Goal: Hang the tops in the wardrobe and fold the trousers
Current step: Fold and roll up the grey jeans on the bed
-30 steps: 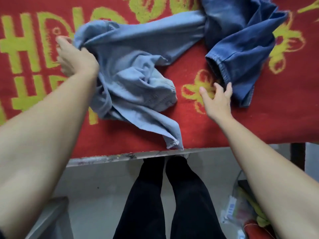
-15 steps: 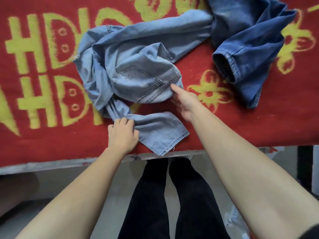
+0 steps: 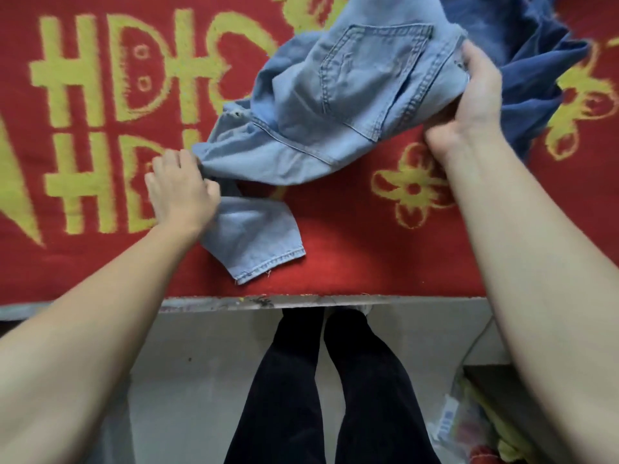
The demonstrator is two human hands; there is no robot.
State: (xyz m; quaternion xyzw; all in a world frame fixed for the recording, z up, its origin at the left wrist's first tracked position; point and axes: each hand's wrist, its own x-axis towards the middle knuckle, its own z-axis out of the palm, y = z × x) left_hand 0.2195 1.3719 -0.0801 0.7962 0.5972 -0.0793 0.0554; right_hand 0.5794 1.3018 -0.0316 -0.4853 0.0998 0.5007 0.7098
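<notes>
Light blue jeans (image 3: 321,105) lie bunched on a red cloth with yellow patterns (image 3: 351,262), back pocket facing up. My right hand (image 3: 469,95) grips the waistband at the right and lifts it off the cloth. My left hand (image 3: 181,192) holds a bunched leg at the left; the hem of that leg lies flat near the front edge. A darker blue denim garment (image 3: 536,78) lies behind my right hand at the top right, partly hidden by the jeans.
The table's front edge (image 3: 301,301) runs just below the cloth. My legs in dark trousers (image 3: 321,380) stand under it. A pile of bags and packaging (image 3: 475,430) sits on the floor at the lower right.
My right hand has taken the waistband and pulled it up and to the right, stretching the jeans out. My left hand has shifted slightly left along the leg.
</notes>
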